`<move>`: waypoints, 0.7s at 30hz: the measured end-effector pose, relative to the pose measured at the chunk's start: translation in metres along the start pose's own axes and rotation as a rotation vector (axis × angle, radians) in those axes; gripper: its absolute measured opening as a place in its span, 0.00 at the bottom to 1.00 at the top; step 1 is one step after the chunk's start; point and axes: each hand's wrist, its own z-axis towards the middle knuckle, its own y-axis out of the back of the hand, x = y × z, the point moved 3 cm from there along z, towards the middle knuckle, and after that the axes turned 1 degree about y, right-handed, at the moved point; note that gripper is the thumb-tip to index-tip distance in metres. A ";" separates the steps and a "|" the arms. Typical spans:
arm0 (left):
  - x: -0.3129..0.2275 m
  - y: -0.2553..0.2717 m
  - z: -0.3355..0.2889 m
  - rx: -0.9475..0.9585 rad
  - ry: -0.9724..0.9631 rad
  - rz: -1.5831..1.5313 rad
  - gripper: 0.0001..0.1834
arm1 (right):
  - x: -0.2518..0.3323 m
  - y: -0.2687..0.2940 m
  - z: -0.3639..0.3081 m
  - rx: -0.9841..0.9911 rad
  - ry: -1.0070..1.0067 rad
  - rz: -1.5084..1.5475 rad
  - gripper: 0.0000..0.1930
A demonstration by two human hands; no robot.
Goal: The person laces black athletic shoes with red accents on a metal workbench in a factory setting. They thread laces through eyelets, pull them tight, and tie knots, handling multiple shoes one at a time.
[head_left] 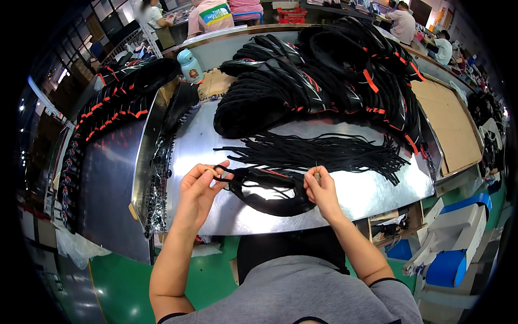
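In front of me, a black shoe upper (264,206) with an orange-red trim line lies on the metal table, its opening facing up. At its left end my left hand (198,186) is closed with the fingers pinching a looped black shoelace (219,171). My right hand (322,193) is closed at the upper's right end, around a small tool with a thin tip (317,164); its exact kind is too small to tell. Just beyond the upper lies a loose bundle of black laces (318,148).
Stacked black uppers (253,105) with orange-red tabs fill the table's far side. More uppers (116,108) line the side table at left. A light blue bottle (190,66) stands at the far left corner. Cardboard (445,121) lies at right; people work farther back.
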 end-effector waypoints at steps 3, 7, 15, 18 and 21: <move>-0.006 -0.008 0.010 -0.042 -0.050 -0.205 0.08 | 0.002 -0.007 0.004 -0.109 0.225 -0.286 0.09; -0.006 0.002 0.020 -0.126 -0.025 -0.206 0.08 | 0.017 -0.018 -0.008 -0.028 0.313 -0.590 0.12; 0.008 0.003 0.022 -0.115 -0.008 -0.199 0.08 | 0.009 -0.015 -0.010 0.069 0.266 -0.627 0.14; 0.011 0.006 0.022 -0.119 0.006 -0.218 0.08 | 0.003 -0.006 -0.004 0.134 0.058 -0.416 0.14; 0.012 0.010 0.020 -0.127 -0.002 -0.214 0.09 | 0.004 -0.001 -0.005 0.252 -0.016 -0.266 0.13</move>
